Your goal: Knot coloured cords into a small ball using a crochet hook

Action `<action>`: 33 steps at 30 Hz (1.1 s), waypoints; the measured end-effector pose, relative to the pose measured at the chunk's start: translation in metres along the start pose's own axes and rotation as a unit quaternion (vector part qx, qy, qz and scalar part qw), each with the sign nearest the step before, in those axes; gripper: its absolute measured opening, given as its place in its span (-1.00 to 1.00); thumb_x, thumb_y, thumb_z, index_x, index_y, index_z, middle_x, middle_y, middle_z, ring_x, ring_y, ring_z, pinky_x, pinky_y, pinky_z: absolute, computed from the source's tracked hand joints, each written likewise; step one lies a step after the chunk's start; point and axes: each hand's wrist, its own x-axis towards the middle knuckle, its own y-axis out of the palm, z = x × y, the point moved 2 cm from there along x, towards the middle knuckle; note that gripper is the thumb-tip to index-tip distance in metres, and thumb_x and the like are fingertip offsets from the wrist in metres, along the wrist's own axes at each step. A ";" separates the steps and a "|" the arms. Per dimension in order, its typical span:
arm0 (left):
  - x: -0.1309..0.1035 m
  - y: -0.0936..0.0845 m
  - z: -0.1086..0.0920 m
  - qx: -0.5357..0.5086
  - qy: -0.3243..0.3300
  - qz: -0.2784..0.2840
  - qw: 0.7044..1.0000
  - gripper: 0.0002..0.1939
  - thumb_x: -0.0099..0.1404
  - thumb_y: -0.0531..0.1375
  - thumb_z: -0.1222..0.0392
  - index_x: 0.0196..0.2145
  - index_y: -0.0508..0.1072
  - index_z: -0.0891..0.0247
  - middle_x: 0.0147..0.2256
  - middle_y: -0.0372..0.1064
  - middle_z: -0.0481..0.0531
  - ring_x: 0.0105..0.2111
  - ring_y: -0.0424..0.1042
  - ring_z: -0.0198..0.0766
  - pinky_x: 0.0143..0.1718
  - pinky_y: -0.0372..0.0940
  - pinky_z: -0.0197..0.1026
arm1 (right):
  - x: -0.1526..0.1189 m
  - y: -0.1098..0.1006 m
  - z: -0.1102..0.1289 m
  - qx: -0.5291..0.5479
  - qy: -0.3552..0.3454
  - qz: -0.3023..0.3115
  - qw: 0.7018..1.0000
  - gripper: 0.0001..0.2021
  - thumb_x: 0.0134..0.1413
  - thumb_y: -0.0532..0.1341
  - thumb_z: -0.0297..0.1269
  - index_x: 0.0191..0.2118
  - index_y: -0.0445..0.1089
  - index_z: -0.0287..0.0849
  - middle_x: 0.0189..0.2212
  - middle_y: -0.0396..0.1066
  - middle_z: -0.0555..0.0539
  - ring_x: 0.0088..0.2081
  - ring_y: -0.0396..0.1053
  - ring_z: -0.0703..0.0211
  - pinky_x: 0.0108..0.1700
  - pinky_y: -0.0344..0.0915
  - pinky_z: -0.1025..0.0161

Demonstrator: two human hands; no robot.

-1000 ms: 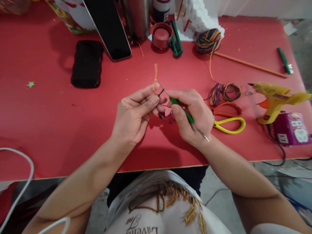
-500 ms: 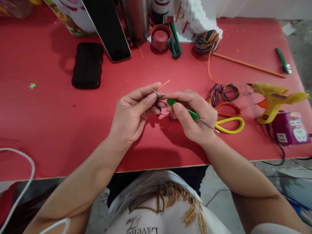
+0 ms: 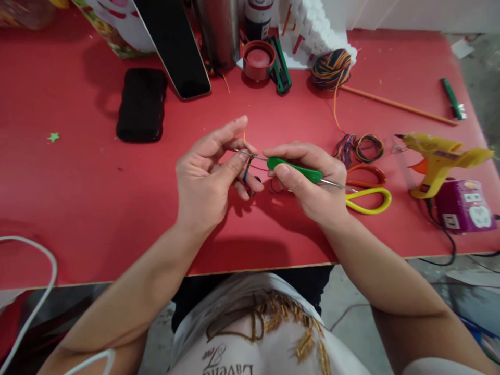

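Note:
Multicoloured yarn is pinched between the thumb and fingers of my left hand, and a short orange strand sticks up above it. My right hand is closed round the green handle of a crochet hook. The hook's thin metal tip reaches the yarn at my left fingertips; a metal shaft also extends from the handle's other end, on the right. Thin strands run between the two hands. Loose coils of yarn lie right of my right hand, joined by an orange strand to the yarn ball.
Scissors with yellow and orange handles lie beside my right hand. A yellow glue gun and purple box are farther right. A black case, leaning phone, red lid and green cutter stand or lie at the back.
My left hand has turned slightly, with its index finger raised and lower fingers lowered. The orange strand now points upward, and the hook lies at a flatter angle in my right hand.

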 end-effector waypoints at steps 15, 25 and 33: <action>-0.002 0.003 0.000 0.024 0.056 -0.005 0.998 -0.72 0.46 0.37 0.15 0.09 0.65 -0.06 -0.10 0.65 -0.07 -0.34 0.64 -0.29 -0.57 0.44 -0.27 | 0.004 0.005 -0.004 0.104 0.031 -0.017 0.994 -0.87 0.29 0.43 -0.15 -0.09 0.69 0.09 -0.31 0.58 0.06 -0.43 0.40 0.32 -0.36 0.39 0.29; 0.004 -0.002 -0.015 0.203 0.179 0.017 0.962 -0.90 0.45 0.37 0.08 -0.13 0.71 -0.11 -0.12 0.60 -0.03 -0.08 0.60 -0.12 -0.21 0.57 0.01 | 0.011 -0.004 -0.004 0.207 0.088 -0.023 0.974 -0.83 0.22 0.47 -0.12 -0.12 0.65 -0.02 -0.39 0.51 0.03 -0.43 0.37 0.29 -0.44 0.36 0.32; 0.005 -0.006 -0.021 0.261 0.224 -0.006 0.939 -0.92 0.38 0.42 0.19 -0.18 0.68 0.02 0.18 0.44 0.10 0.02 0.56 -0.04 -0.18 0.56 -0.04 | 0.013 -0.002 -0.011 0.251 0.123 0.018 0.960 -0.76 0.18 0.49 -0.09 -0.11 0.62 -0.08 -0.38 0.49 0.03 -0.46 0.33 0.33 -0.45 0.34 0.34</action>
